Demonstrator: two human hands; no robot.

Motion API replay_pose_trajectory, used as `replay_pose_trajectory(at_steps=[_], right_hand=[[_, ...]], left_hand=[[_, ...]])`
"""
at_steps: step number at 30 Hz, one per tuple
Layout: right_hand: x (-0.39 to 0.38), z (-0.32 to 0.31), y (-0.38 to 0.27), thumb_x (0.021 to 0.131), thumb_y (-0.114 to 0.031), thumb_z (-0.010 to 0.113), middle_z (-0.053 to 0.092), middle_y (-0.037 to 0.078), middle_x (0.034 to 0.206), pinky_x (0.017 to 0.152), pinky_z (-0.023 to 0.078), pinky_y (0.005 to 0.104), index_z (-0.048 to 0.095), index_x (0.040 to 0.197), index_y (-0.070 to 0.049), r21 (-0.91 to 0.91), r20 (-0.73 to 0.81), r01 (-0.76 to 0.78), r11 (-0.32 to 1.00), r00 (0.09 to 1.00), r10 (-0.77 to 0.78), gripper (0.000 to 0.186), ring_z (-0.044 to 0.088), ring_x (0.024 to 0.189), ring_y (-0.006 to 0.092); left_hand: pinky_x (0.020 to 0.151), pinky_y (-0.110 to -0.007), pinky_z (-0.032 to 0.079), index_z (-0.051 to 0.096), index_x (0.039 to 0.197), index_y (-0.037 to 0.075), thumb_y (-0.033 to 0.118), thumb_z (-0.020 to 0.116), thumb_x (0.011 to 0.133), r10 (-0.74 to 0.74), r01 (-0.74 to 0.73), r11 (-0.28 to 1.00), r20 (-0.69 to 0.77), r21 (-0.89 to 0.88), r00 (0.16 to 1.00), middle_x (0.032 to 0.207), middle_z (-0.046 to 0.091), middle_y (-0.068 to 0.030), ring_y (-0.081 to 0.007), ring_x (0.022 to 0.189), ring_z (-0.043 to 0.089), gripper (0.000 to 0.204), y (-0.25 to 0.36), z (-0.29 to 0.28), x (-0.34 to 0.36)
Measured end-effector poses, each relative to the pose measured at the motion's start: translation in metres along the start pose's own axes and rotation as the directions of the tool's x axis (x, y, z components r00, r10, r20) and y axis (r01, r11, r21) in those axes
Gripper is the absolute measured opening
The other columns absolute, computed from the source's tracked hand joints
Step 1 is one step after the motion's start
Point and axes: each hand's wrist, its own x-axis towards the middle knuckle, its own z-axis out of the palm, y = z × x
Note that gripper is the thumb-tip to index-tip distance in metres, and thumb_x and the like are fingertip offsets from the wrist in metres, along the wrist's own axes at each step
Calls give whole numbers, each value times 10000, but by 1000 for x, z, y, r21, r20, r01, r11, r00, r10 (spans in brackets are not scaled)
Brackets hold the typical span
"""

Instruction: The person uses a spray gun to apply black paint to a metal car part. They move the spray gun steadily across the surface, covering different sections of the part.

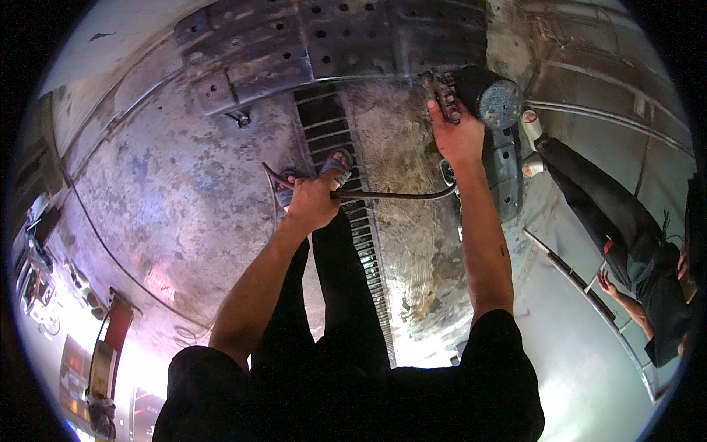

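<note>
My left hand (315,200) is closed around a thin brown hose (398,196). The hose runs right from the fist and passes out of sight at my right forearm; another length of it bends up to the left. Up ahead, my right hand (458,136) is curled over a dark, grimy ridged part (443,94), whose kind I cannot make out. Right beside that part sits a black cylinder (501,103) with a worn grey end. Behind them are dark metal panels (346,37) with rows of round holes.
A slotted drain grate (324,121) crosses the stained concrete floor (191,162) under my sandalled feet. A dark cable (110,250) lies at left. On the right another person (626,214) in dark clothes is near a metal rail (582,287). A dark perforated piece (506,177) is beside my right forearm.
</note>
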Motion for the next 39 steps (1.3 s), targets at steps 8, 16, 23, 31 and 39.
replay_pose_trajectory(at_steps=[8,16,23,31,39], right_hand=[[-13,22,-50,854,-484,744,707,138,832,720,538,380,700,1122,-37,201,60,133,971,987,-147,523,703,781,290],[-14,7,-91,888,-593,614,722,125,814,726,563,457,703,1116,-124,199,267,47,979,959,-100,529,711,806,373],[10,1,-60,849,-491,745,708,153,851,712,540,397,711,1098,-49,188,157,64,980,983,-95,508,681,759,326],[33,-26,-9,894,-566,627,728,142,836,756,561,447,694,1182,-137,-2,134,-14,1000,991,15,521,710,845,367],[44,-50,11,884,-530,667,714,186,855,754,546,475,700,1142,-103,-88,109,-102,991,988,111,499,684,862,418]], left_hand=[[770,-511,535,575,1293,30,188,731,758,74,-65,996,-169,56,983,918,685,-248,-435,854,680,579,-38,-12,-25],[696,-486,544,529,1354,-16,132,709,756,70,-63,997,-155,53,985,851,674,-277,-442,785,682,642,-59,-17,-34],[796,-486,542,638,1168,-8,132,716,751,47,-37,997,-164,61,985,955,687,-272,-450,898,671,447,-26,-18,-16],[838,-478,534,629,1141,-7,139,733,760,61,-66,992,-47,-112,997,994,705,-229,-403,921,690,421,10,5,14],[823,-446,548,620,1122,23,159,731,768,141,-142,989,-18,-38,990,975,729,-168,-335,925,712,396,18,19,30]])
